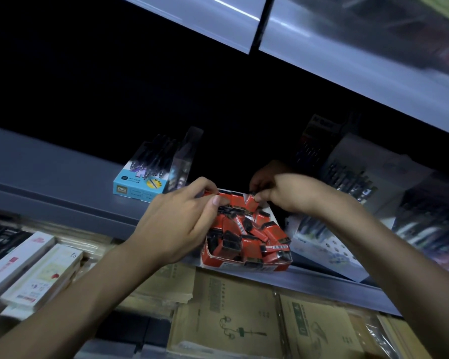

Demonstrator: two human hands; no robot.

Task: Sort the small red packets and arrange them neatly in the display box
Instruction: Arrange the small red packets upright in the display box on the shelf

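One red cardboard display box (244,265), two hands in it: right hand (288,195) pinches one small red packet (250,202), left hand (176,221) pinches another; the jumbled heap (246,234) defies counting.

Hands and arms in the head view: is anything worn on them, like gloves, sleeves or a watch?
Nothing worn shows. The left hand and right hand are bare, with no gloves, rings or watch. The left arm and right arm are uncovered to the frame's edge, with no sleeves in view.
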